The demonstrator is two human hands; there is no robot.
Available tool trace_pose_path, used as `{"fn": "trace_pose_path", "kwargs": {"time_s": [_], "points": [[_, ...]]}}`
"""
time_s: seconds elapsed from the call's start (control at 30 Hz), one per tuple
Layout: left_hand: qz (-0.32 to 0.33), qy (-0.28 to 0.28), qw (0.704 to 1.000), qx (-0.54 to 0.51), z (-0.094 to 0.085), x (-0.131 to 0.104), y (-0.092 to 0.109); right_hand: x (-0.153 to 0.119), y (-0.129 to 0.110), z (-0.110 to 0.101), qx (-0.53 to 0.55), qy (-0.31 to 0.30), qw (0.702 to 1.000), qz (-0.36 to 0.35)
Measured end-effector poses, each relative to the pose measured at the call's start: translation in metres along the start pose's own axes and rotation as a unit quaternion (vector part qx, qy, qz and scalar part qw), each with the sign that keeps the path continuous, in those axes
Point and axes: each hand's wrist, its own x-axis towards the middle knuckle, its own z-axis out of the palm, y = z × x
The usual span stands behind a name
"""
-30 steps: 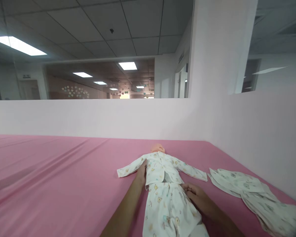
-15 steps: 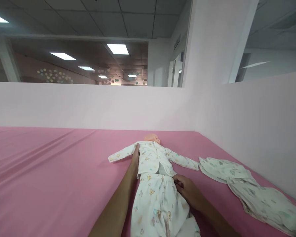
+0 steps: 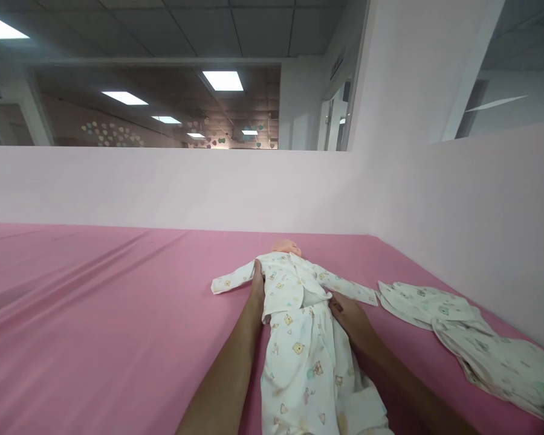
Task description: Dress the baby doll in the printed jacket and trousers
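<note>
A baby doll [image 3: 287,246] lies on its back with its head toward the far wall and its sleeved arms spread. It wears a white long-sleeved jacket [image 3: 281,284] with small animal prints and matching trousers [image 3: 299,362]. My left hand [image 3: 258,285] grips the doll's side below the armpit; the thumb shows, while the other fingers are hidden by the torso. At the waist on the other side, my right hand [image 3: 348,313] has curled fingers closed on the trousers' waistband, beside the jacket hem. The trousers' lower ends run out of view.
More white printed baby clothes [image 3: 476,335] lie in a loose pile to the right along the side wall. Pink sheeting [image 3: 118,326] with creases at left covers the surface. White low walls [image 3: 172,187] with windows above bound the back and right.
My right hand has moved up along the doll's side, and the waistband there sits higher, closer to the jacket. My left hand stays at the torso. The view has shifted slightly.
</note>
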Motion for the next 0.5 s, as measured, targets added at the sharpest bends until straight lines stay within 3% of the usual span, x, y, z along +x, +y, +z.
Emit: {"fn": "trace_pose_path", "kwargs": {"time_s": [0.17,0.3,0.4,0.5], "points": [[-0.002,-0.022,0.999,-0.048,0.001,0.005,-0.002,0.015,-0.003,0.002,-0.062,0.019,0.998,0.011],[-0.008,-0.042,0.994,-0.104,-0.002,0.01,-0.004,0.003,-0.023,-0.001,-0.097,0.024,0.995,0.028],[-0.016,-0.061,0.986,-0.155,-0.004,0.013,-0.005,-0.013,-0.057,-0.004,-0.125,0.057,0.989,-0.045],[-0.03,-0.08,0.976,-0.202,-0.006,0.016,-0.006,-0.022,-0.097,-0.001,-0.138,-0.015,0.978,-0.153]]}}
